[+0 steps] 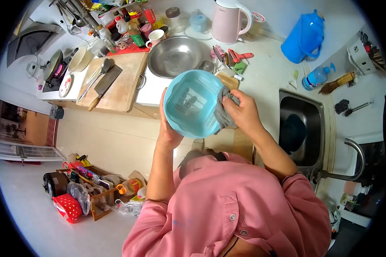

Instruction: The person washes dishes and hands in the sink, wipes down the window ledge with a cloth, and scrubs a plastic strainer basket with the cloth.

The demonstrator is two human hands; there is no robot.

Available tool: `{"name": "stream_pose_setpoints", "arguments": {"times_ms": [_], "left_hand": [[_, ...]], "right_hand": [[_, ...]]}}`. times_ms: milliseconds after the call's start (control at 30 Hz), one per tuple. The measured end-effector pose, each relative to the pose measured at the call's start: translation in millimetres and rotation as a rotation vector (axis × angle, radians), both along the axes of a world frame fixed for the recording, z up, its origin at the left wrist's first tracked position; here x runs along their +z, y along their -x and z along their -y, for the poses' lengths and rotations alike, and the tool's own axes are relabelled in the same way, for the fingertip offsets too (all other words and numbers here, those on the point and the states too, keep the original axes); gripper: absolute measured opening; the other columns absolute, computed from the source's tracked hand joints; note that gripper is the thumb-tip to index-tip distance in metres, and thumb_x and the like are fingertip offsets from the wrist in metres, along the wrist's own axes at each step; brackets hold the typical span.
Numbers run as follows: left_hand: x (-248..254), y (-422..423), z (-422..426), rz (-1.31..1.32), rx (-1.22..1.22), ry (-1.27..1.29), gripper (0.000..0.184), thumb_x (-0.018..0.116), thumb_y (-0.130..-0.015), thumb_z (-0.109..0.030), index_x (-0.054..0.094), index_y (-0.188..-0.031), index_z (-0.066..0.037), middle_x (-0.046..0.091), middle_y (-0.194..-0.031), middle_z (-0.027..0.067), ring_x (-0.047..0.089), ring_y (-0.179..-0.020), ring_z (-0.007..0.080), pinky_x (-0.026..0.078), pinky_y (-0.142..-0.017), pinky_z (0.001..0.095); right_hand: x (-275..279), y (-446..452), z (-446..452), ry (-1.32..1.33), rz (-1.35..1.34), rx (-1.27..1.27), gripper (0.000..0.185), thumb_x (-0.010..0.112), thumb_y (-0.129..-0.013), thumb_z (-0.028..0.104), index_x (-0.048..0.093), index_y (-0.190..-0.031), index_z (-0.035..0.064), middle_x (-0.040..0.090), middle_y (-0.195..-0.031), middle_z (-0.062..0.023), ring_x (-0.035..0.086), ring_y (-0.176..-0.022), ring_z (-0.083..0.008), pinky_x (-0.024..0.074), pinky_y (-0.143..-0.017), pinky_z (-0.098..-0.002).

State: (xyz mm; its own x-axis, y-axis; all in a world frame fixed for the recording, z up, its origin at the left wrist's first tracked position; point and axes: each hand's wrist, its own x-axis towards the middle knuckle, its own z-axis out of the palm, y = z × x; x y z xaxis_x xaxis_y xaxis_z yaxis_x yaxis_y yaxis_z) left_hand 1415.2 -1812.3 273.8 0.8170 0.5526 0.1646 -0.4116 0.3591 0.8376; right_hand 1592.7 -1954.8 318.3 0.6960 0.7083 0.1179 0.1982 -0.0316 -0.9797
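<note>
In front of my chest I hold up a light blue plastic colander [192,102] with slotted holes, its inside facing me. My left hand [169,128] grips its left edge, the fingers hidden behind it. At the right rim, my right hand [243,112] is closed on a grey cloth [224,112], which is folded over the rim and touches it. Beyond the colander a steel basin [176,55] rests on the white counter.
A wooden cutting board [116,81] with a cleaver [108,83] and a ladle lies left. The sink [302,141] with its faucet [351,165] is at right. A pink kettle [227,23], a blue thermos jug [303,36], and peelers and knives stand or lie behind. Bottles crowd the back left.
</note>
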Motion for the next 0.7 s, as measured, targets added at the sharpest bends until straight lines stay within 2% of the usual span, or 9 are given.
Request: {"name": "stream_pose_setpoints", "arguments": {"times_ms": [167,200,300,367,400,500,533,600,700], "left_hand": [[-18.3,-1.1,-19.4,0.124,-0.065,0.293,0.130,0.081,-0.052,-0.070,0.018,-0.153,-0.016,0.031,-0.151,0.0098,0.036,-0.136,0.0308,0.037,-0.108,0.0517],[-29.2,-5.7,-23.5,0.195,-0.067,0.316,0.124,0.081,-0.056,-0.069,0.022,-0.152,-0.016,0.034,-0.150,0.0098,0.038,-0.135,0.0309,0.038,-0.108,0.0515],[-32.9,-11.8,-29.6,0.035,0.013,0.460,0.080,0.063,-0.083,-0.059,0.041,-0.144,-0.012,0.046,-0.142,0.0099,0.047,-0.127,0.0295,0.043,-0.104,0.0485],[-39.1,-20.8,-37.6,0.232,-0.092,0.720,0.067,0.053,-0.091,-0.055,0.044,-0.141,-0.011,0.049,-0.139,0.0097,0.050,-0.124,0.0283,0.045,-0.102,0.0473],[-42.1,-24.9,-37.5,0.154,0.007,0.757,0.066,0.048,-0.092,-0.056,0.047,-0.139,-0.011,0.050,-0.139,0.0096,0.050,-0.124,0.0288,0.046,-0.100,0.0474],[-31.9,-32.6,-39.6,0.144,0.047,0.746,0.070,0.051,-0.088,-0.061,0.048,-0.138,-0.013,0.050,-0.138,0.0094,0.050,-0.125,0.0297,0.046,-0.100,0.0484],[-27.8,-29.1,-38.9,0.292,-0.070,0.820,0.077,0.053,-0.084,-0.066,0.046,-0.141,-0.015,0.050,-0.139,0.0091,0.050,-0.125,0.0299,0.044,-0.102,0.0486],[-16.5,-28.8,-32.6,0.300,-0.069,0.745,0.068,0.049,-0.088,-0.063,0.050,-0.138,-0.016,0.051,-0.138,0.0078,0.051,-0.123,0.0285,0.043,-0.103,0.0476],[-18.3,-36.6,-19.2,0.261,-0.056,0.601,0.072,0.042,-0.089,-0.067,0.045,-0.142,-0.018,0.046,-0.144,0.0076,0.046,-0.129,0.0281,0.038,-0.108,0.0465]], "right_hand": [[4.3,6.5,-7.3,0.053,0.104,0.138,0.021,0.064,-0.085,0.018,0.062,-0.090,-0.0023,0.054,-0.060,-0.0102,0.049,-0.055,-0.0105,0.0440,-0.055,-0.0307],[8.8,7.7,-10.2,0.088,0.102,0.176,0.022,0.064,-0.085,0.019,0.062,-0.090,-0.0023,0.054,-0.060,-0.0107,0.048,-0.055,-0.0109,0.0438,-0.055,-0.0308],[12.1,3.9,-14.0,0.239,0.223,0.137,0.022,0.063,-0.086,0.020,0.062,-0.086,-0.0026,0.055,-0.061,-0.0120,0.046,-0.056,-0.0123,0.0433,-0.055,-0.0308],[11.0,3.5,-15.7,0.299,0.200,0.178,0.023,0.064,-0.086,0.021,0.060,-0.089,-0.0020,0.058,-0.064,-0.0129,0.050,-0.057,-0.0140,0.0444,-0.057,-0.0306],[10.7,2.9,-17.0,0.330,0.188,0.203,0.024,0.065,-0.086,0.022,0.060,-0.090,-0.0017,0.059,-0.065,-0.0134,0.052,-0.057,-0.0149,0.0450,-0.058,-0.0305],[42.9,4.1,-20.5,0.164,0.333,0.004,0.026,0.067,-0.087,0.023,0.058,-0.097,-0.0001,0.064,-0.074,-0.0136,0.059,-0.062,-0.0181,0.0477,-0.061,-0.0316],[58.8,4.9,-22.7,0.107,0.302,-0.015,0.027,0.068,-0.087,0.023,0.058,-0.099,0.0003,0.064,-0.077,-0.0139,0.061,-0.065,-0.0196,0.0484,-0.063,-0.0322],[81.8,8.2,-26.7,-0.002,0.235,-0.056,0.029,0.069,-0.087,0.022,0.057,-0.103,0.0011,0.066,-0.084,-0.0144,0.065,-0.073,-0.0227,0.0499,-0.068,-0.0334],[59.0,12.9,-56.7,-0.013,0.417,0.099,0.029,0.072,-0.083,0.017,0.057,-0.102,0.0003,0.064,-0.087,-0.0141,0.065,-0.080,-0.0271,0.0504,-0.073,-0.0372]]}}
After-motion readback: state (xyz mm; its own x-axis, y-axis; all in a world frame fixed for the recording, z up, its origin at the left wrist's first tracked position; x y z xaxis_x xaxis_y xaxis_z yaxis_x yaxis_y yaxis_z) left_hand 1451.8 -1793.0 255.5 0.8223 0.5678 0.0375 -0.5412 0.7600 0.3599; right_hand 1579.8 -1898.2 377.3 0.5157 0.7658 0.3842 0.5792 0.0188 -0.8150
